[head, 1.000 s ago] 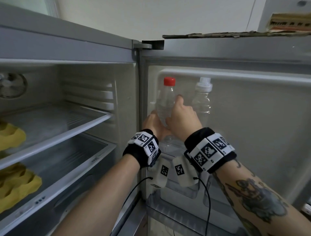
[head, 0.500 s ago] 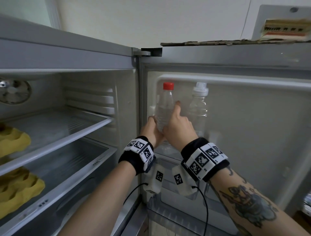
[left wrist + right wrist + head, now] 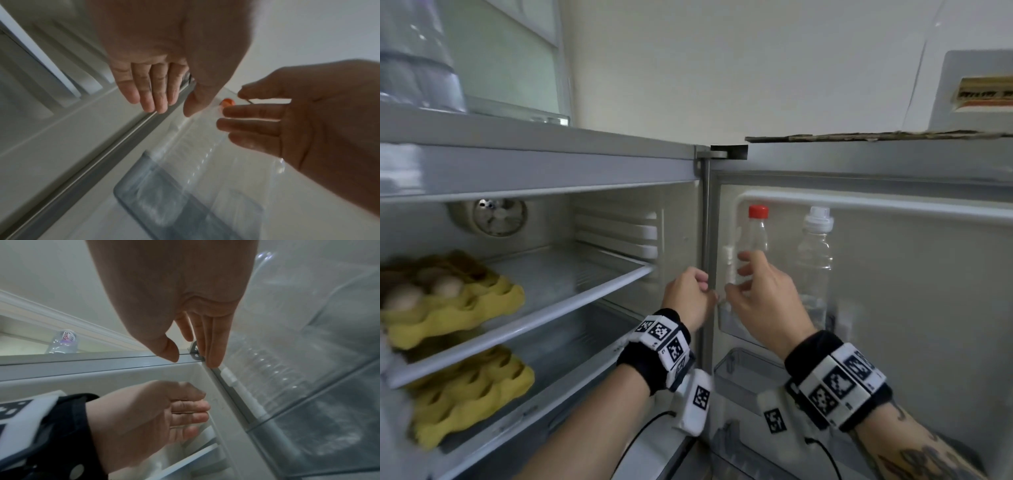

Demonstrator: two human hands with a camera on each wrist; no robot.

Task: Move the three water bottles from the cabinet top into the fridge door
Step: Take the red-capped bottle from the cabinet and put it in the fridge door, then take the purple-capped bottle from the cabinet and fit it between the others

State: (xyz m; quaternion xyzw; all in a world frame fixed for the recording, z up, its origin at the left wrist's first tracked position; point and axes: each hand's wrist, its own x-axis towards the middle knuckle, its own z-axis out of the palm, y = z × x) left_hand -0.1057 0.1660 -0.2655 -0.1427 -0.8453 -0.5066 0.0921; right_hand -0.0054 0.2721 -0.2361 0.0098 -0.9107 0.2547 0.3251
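Red-capped bottle [image 3: 754, 240] and white-capped bottle [image 3: 814, 260]: upright in door shelf [image 3: 726, 317], centre right of frame. Third bottle [image 3: 417, 58]: cabinet top, upper left. Left hand [image 3: 690, 296], right hand [image 3: 767, 301]: fingers relaxed, empty, just before the red-capped bottle

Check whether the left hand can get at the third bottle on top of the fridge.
Probably yes: the left hand is empty, and the bottle stands uncovered up to its left with nothing visible between them.
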